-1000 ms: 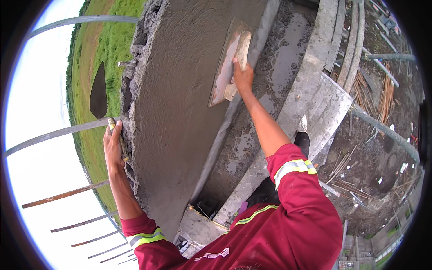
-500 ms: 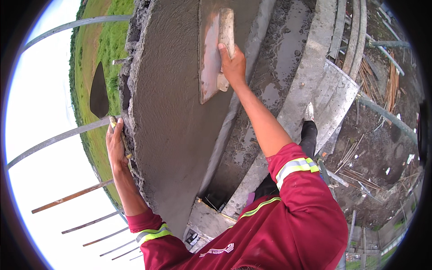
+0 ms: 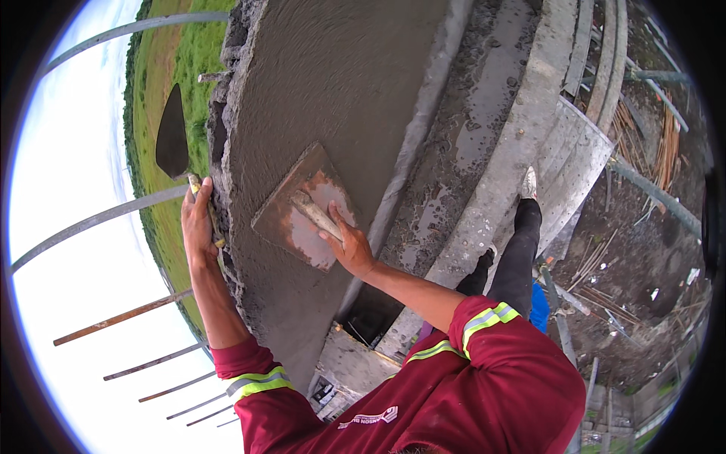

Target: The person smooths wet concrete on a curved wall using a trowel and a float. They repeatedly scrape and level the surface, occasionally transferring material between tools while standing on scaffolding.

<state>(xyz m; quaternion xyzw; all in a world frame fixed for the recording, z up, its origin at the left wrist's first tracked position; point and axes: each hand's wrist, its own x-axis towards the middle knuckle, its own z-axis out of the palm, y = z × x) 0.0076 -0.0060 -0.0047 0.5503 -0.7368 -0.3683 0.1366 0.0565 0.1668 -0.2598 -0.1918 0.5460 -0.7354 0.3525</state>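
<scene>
My right hand (image 3: 352, 246) is closed round the handle of a rectangular plastering float (image 3: 302, 236), thumb and fingers wrapped about its lower end. The float lies slanted over the grey mortar coat (image 3: 325, 98) of the wall, between the rough outer edge and the smooth strip; whether its whole underside touches I cannot tell. Its plate is brown toward the upper end, with a pale smear around the handle

My left hand (image 3: 198, 223) is mostly closed, holding a pointing trowel (image 3: 172, 140) by its slim handle beside the broken edge (image 3: 219, 136) of the wall; some fingers are hidden. The trowel's dark leaf-shaped blade points up and away from me, out over the green field (image 3: 198, 57)

To the right of the mortar runs a smooth raised strip (image 3: 431, 98), then a wet channel (image 3: 484, 91) with grey puddles, then a pale walkway board (image 3: 484, 197). One shoe (image 3: 529, 183) shows on a splattered sheet (image 3: 567, 163) by the board
</scene>
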